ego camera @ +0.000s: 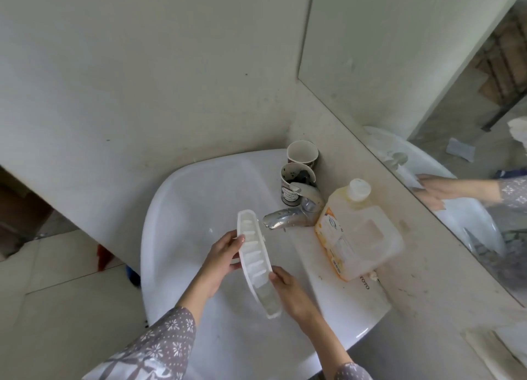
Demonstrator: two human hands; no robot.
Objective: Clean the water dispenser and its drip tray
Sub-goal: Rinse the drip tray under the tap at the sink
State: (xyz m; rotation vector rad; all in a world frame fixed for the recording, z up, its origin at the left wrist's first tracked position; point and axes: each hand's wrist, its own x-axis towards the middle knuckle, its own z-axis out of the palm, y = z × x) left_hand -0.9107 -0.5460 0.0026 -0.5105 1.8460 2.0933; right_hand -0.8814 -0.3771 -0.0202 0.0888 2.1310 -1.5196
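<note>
The drip tray is up over the white sink, held between both hands. It is a long, narrow piece of white plastic with rounded ends and a raised rim, and a row of short slats runs along its inside like a ladder. It is tilted on edge, so the slatted face turns toward the left hand's side, one end pointing up toward the tap and the other down toward the person.

The left hand has its grip on the tray's long edge near the upper half, fingers curled round the rim with the fingertips showing on the slatted face. The right hand grasps the opposite edge lower down, thumb pressed on the rim.

Just beyond the tray's upper end the chrome tap juts out over the bowl. Past the right hand, on the counter, a pale translucent jug with an orange label and a white cap lies tilted. Behind the tap stand two paper cups, the nearer one stained dark inside. A mirror on the wall reflects a hand and a patterned sleeve.
</note>
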